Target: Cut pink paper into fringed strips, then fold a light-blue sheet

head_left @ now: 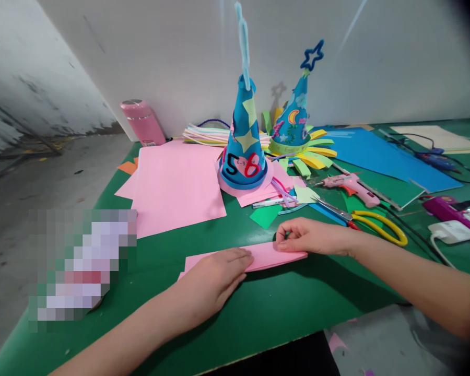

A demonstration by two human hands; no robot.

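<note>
A folded strip of pink paper (266, 256) lies on the green table in front of me. My left hand (215, 271) rests flat across its left part, fingers stretched out and pointing right. At the strip's right end, my right hand (301, 236) pinches the upper edge between thumb and curled fingers. Just beyond the strip stands a blue cone hat (245, 138) with number cutouts and a pale blue pipe cleaner on top. Large pink sheets (176, 188) lie to its left. Yellow-handled scissors (370, 222) lie beyond my right wrist.
Behind stands a second cone hat (292, 122) with a dark blue star. A pink glue gun (352, 187), blue sheets (384, 156) and a purple power strip (452, 211) lie right. A pink bottle (144, 122) and a blurred-out object (86, 266) are left. The table edge (258, 355) is near me.
</note>
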